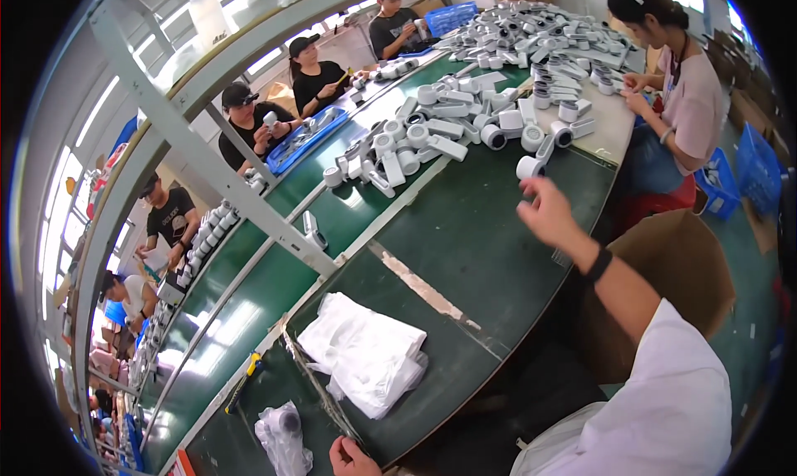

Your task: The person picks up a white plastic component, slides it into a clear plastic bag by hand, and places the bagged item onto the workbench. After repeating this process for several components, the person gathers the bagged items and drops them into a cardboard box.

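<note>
My right hand [550, 216] reaches out over the dark green table, fingers apart and bent. Its fingertips are just below the round head of a white handheld device [531, 168] at the near edge of a big pile; I cannot tell whether they touch it. Similar white devices [448, 127], with round heads and flat handles, lie heaped beyond. At the lower edge, my left hand [354, 458] is at the table's near edge with its fingers curled, partly cut off. Close to it lies a device in a clear plastic bag [284, 439]. A stack of white plastic bags [363, 351] lies between my hands.
A yellow and black cutter [244, 382] lies left of the bags. Beyond a metal frame post [224, 181] runs a green conveyor [217, 301]. Several people sit along its far side; another person [677, 102] works at right. A cardboard box [672, 281] stands beside my right arm.
</note>
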### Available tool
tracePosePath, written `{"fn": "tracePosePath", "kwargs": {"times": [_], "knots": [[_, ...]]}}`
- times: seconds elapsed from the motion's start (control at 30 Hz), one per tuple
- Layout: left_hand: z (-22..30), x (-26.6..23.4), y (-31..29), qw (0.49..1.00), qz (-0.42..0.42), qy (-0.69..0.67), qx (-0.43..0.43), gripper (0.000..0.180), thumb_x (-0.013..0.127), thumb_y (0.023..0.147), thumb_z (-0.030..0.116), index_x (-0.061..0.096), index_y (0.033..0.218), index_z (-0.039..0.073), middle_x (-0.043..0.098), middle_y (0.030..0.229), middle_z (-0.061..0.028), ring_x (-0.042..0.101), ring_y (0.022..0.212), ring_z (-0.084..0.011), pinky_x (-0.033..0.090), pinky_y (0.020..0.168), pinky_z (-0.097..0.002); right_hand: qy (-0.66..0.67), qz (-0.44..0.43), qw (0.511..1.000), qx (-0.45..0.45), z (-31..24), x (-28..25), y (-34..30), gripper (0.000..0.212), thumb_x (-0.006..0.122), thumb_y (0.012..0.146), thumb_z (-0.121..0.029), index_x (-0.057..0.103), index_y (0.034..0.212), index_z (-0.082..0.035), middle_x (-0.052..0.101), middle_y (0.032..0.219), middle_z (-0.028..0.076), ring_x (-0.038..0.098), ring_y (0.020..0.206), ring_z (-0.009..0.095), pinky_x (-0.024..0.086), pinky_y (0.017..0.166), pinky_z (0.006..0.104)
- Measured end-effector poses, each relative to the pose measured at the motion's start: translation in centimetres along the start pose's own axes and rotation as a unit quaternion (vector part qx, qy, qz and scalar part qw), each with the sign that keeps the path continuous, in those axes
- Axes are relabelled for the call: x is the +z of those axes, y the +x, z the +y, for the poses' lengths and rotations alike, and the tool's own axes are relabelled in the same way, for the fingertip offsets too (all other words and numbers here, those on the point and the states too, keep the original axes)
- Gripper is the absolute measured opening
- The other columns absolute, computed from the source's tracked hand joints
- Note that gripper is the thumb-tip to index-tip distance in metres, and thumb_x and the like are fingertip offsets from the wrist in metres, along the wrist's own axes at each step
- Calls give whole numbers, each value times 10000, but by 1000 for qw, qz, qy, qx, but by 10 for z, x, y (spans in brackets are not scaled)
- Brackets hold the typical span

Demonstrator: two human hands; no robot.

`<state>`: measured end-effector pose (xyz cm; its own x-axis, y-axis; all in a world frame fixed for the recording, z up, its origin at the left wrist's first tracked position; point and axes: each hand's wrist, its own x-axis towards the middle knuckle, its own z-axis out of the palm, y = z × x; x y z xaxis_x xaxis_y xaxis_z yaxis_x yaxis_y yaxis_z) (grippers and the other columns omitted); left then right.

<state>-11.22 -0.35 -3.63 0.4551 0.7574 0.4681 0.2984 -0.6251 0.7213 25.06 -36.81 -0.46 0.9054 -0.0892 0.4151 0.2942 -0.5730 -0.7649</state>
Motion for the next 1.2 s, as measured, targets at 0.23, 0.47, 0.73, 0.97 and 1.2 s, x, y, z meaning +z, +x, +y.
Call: {"fn": "tracePosePath", "kwargs": {"times": [0.23, 0.47, 0.73, 0.97, 1.2], "knots": [[-30, 6, 6, 993, -17, -87, -80, 182, 618, 918, 95, 644, 988, -71, 661, 873, -96, 605, 767, -154, 501, 706, -283, -387, -71, 919, 30, 75, -31, 100, 526, 558, 857, -96, 493, 1358, -244, 404, 1444, 155, 453, 1268, 396, 460, 957, 545], [-12, -2, 11, 995, -60, -64, -48, 115, 660, 876, 75, 672, 967, 5, 667, 872, -59, 608, 756, -123, 487, 657, -268, -472, -60, 878, -52, 92, -16, 109, 280, 523, 897, -151, 622, 1153, -206, 510, 1299, 79, 452, 1243, 297, 448, 926, 492], [88, 35, 30, 953, -164, 56, 247, 198, 744, 775, 102, 693, 957, 43, 667, 947, -137, 607, 876, -304, 485, 793, -366, -253, -70, 939, -223, 16, -33, 64, 219, 654, 847, -201, 559, 1016, -98, 626, 1059, 130, 565, 1016, 348, 371, 942, 518], [72, 63, 37, 945, -186, 116, 243, 157, 733, 795, 142, 690, 905, 38, 665, 880, -121, 589, 827, -321, 467, 751, -404, 334, -331, 878, 81, -69, -29, -43, 221, 532, 992, -222, 436, 1134, -84, 616, 876, 80, 614, 617, 122, 506, 547, 269], [69, 64, 40, 964, -166, 42, 204, 147, 650, 887, 135, 684, 931, -1, 671, 878, -153, 613, 799, -314, 477, 727, -378, 396, -433, 807, 64, -103, -5, -134, 416, 732, 825, -46, 492, 1163, -24, 661, 915, 60, 646, 749, 111, 537, 673, 267]]}}
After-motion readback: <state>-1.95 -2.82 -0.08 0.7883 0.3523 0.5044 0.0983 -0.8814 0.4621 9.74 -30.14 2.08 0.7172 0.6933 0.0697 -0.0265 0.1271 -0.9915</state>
